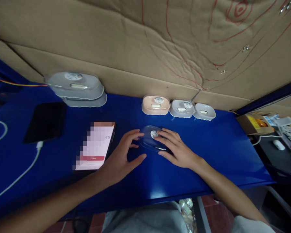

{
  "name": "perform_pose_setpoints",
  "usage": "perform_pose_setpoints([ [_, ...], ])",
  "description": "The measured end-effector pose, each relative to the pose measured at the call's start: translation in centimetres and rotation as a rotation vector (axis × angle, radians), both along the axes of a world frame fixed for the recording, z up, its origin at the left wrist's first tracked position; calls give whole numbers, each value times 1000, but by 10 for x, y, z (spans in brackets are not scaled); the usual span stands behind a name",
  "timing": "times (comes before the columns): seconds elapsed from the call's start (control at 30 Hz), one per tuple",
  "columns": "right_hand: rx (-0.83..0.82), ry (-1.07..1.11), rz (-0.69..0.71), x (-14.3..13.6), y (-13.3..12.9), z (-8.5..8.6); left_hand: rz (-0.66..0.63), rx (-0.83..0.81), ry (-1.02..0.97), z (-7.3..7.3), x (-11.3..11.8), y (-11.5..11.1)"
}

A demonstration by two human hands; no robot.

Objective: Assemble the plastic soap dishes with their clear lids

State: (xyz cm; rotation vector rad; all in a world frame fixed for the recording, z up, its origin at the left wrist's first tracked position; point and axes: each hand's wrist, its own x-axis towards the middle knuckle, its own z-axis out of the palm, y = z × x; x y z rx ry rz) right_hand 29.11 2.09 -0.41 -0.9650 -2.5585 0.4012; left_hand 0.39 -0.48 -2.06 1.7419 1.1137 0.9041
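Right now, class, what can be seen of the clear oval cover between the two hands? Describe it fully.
The cover is see-through and glossy, plastic by its look, with rounded ends. A round white sticker with dark print faces up. It lies on the blue table. The right hand reaches over its right end; whether the left hand touches it is unclear.

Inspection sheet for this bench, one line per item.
Surface: blue tabletop, glossy, light glare at the near edge.
Things: clear cover with a round sticker, between the hands.
Clutter: peach box and two pale boxes behind; stacked grey boxes, dark device, lit phone to the left.
Hands: right hand on the cover; left hand open at its edge, contact unclear.
Cables: white cable at the dark device; yellow-red wires far left.
Surroundings: cardboard backing with red lines; mouse far right.
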Motion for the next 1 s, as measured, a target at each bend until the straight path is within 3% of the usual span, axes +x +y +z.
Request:
perform_pose_setpoints([
  [0.3,-225,224,-13,-3,-4,9,0,16,-48,4,0,4],
  [0.57,-211,56,-29,-5,-6,7,4,-21,-109,5,0,3],
  [0.7,-189,-49,-55,5,-6,13,-83,4,-59,6,1,-1],
  [0.8,-113,-62,-168,57,8,24,-157,46,35,7,0,-5],
  [0.93,45,13,-537,176,42,32,-176,91,84,9,-3,-7],
  [1.0,48,34,-622,229,61,31,-161,86,71,11,-3,-5],
])
